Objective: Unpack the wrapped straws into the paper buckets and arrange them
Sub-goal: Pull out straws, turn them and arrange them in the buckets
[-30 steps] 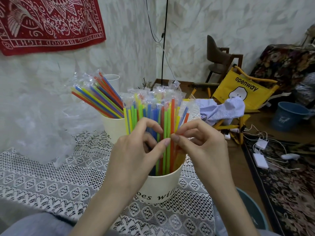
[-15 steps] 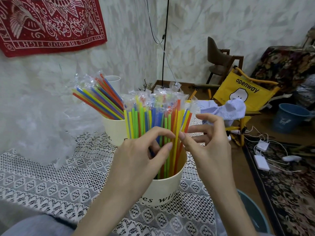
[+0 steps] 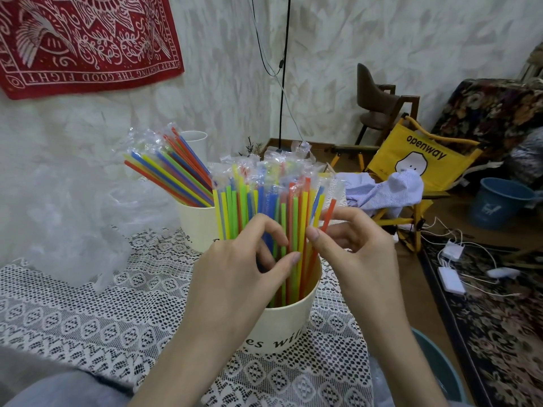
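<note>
A cream paper bucket (image 3: pixel 289 324) with black lettering stands on the lace cloth right in front of me. It holds a dense upright bunch of wrapped straws (image 3: pixel 267 201) in green, yellow, orange and blue, clear wrapper ends sticking up. My left hand (image 3: pixel 235 268) curls round the left part of the bunch, thumb and fingers among the straws. My right hand (image 3: pixel 349 245) pinches straws on the right side, an orange one leaning out past its fingers. Behind on the left, a second cream bucket (image 3: pixel 195 223) holds wrapped straws (image 3: pixel 170 171) that lean left.
A white cup (image 3: pixel 194 142) stands behind the far bucket. Crumpled clear plastic (image 3: pixel 67 218) is heaped at the left on the lace tablecloth (image 3: pixel 88 318). A teal bin rim (image 3: pixel 440 368) sits below the table's right edge. A yellow folding chair (image 3: pixel 423 160) and cables lie beyond.
My right hand has come back in from its spread pose and pinches the right-hand straws again. The bunch stands a bit more fanned, one orange straw tilting right. My left hand stays put.
</note>
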